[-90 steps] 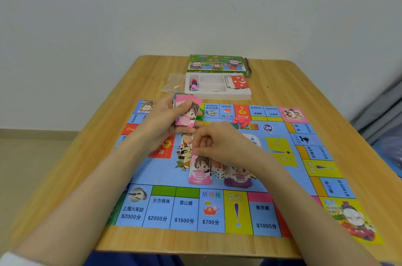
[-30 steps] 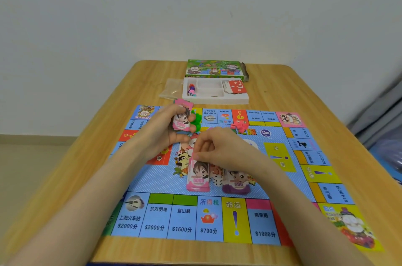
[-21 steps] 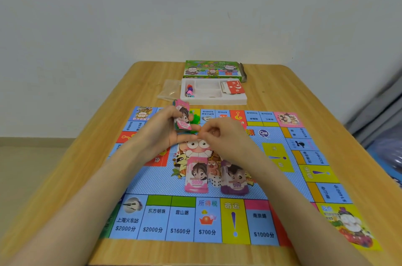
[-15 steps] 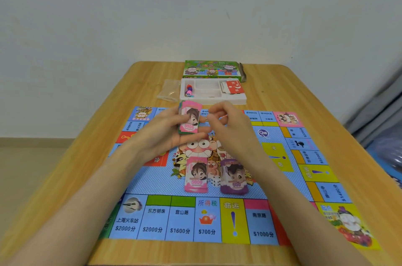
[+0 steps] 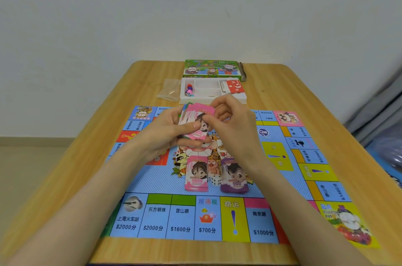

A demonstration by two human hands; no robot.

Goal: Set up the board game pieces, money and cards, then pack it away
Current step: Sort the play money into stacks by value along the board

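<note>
Folding paper game board with blue field and coloured property squares (image 5: 152, 218), laid open flat on pale wooden worktop (image 5: 304, 96). Mixed wad of paper play-money notes (image 5: 196, 122), pink 5000 note uppermost and green edges showing beneath: raised above far half of board, gripped in left hand (image 5: 167, 133), fingers curled underneath and thumb pressed across the face. Right edge of top pink note pinched between thumb and forefinger of right hand (image 5: 230, 126), other fingers loosely curled; judged to be peeling that note off for sorting. Sorted pile of pink 5000 notes (image 5: 196, 176): flat on board centre, near side. Sorted pile of purple 500 notes (image 5: 235, 178): near it to the right, with small white die (image 5: 215, 179) between the two. White moulded plastic tray (image 5: 239, 98): just beyond far edge of board; cluster of small coloured playing pieces (image 5: 189, 90) in left compartment, red question-mark card deck (image 5: 235, 87) in right compartment. Green illustrated cardboard box (image 5: 212, 67): behind tray, towards far worktop edge. Crumpled clear plastic bag (image 5: 169, 91): just left of tray. Progress, as judged: set-up stage, partway; board out, two denominations stacked, held wad yet to be dealt into piles; playing pieces and cards not yet placed on board; packing away entirely outstanding.
</note>
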